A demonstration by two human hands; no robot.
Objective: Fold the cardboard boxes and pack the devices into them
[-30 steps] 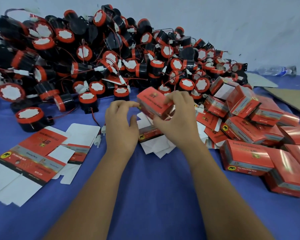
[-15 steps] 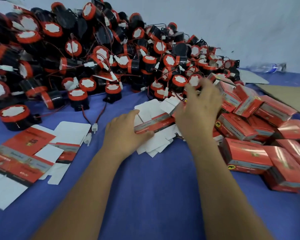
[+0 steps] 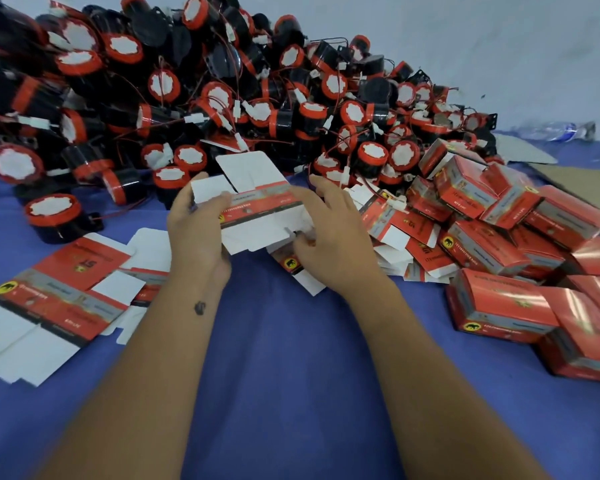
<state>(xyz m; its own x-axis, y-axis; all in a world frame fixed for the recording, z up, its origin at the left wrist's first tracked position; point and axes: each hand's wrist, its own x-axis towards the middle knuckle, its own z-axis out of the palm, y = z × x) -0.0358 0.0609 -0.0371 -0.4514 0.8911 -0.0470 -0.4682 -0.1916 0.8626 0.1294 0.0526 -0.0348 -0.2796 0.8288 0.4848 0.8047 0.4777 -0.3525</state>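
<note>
Devices [image 3: 222, 81] heaped beyond both hands, folded boxes [image 3: 499, 299] right.
Left hand [image 3: 198, 233] and right hand [image 3: 329, 237] grip a flat glossy cardboard blank [image 3: 260, 209].

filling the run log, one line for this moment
both hands hold flat box blank | left hand | right hand | unfolded

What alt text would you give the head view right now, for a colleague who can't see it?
Both hands, left and right, hold a flat unfolded box above a blue table. A heap of black-and-red devices lies behind, folded red boxes pile at right, and more flat boxes lie at left.
</note>
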